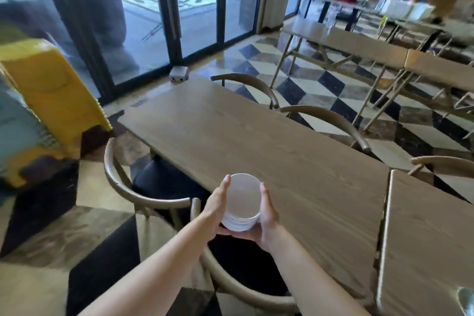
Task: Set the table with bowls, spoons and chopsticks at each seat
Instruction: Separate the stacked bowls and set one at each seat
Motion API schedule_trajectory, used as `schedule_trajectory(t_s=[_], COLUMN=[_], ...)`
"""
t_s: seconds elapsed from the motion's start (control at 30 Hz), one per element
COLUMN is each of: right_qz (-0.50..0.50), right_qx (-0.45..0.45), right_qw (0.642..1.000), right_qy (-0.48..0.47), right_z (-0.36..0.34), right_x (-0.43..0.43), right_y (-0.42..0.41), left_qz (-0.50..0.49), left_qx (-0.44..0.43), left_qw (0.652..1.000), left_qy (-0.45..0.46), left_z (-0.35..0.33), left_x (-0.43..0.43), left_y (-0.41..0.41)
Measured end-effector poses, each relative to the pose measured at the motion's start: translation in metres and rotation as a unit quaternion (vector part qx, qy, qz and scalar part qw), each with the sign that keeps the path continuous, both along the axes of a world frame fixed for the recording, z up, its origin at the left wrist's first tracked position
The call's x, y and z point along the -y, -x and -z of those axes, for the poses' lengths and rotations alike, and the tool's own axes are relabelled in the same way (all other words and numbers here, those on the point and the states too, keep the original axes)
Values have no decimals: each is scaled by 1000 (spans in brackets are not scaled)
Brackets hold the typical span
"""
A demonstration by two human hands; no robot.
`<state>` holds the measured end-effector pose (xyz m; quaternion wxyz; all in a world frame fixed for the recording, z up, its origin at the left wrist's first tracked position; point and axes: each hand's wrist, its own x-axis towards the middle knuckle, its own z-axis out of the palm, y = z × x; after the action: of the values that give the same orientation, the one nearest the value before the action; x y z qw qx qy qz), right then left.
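From the head camera, a stack of white bowls [241, 202] is carried between both hands at the near long edge of the wooden tabletop [256, 136]. The left hand [218, 202] lies flat against the stack's left side with fingers stretched along the rim, and the right hand [266, 210] cups the right side and seems to reach under the base, so each grip is closed on the bowls rather than spread apart. The stack sits upright, mouth up, held over the tabletop's edge and apparently not yet resting on it. The tabletop's long axis runs away from the hands toward the glass doors [154, 20], with chairs [143, 187] tucked along both long sides. It looks bare, so no seat here seems set yet. The nearest seat lies directly below and just ahead of the stack. My judgement is that the first bowl goes straight forward and down, and either hand could lift it off the top while the other steadies the rest.
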<state>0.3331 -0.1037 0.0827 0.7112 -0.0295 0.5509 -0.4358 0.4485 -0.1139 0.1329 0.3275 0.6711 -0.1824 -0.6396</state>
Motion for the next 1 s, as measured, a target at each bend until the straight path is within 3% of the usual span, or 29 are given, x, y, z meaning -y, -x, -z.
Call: schedule_trajectory(t_s=[0.27,0.37,0.5,0.63,0.8,1.0], right_qz=[67,99,118,136,125,114], right_qx=[1,52,-64,-51,-112,-175], right_qw=[997,992,989,988,985,978], right_qy=[-40,-65,-63,-53,-44,-5], right_z=[30,49,63,75,94,108], right_x=[88,130,192,263,340,375], right_y=[-5,-2,14,26,37,33], left_qz=[85,124,168,179,163,167], left_qx=[-10,4,17,-17,-33,-50], left_qw=[996,992,985,982,985,983], left_qy=[-39,-29,-34,-52,-51,-54], left_z=[31,58,83,99,120,140], left_x=[101,154,231,306,379,418], left_y=[-5,1,17,34,45,43])
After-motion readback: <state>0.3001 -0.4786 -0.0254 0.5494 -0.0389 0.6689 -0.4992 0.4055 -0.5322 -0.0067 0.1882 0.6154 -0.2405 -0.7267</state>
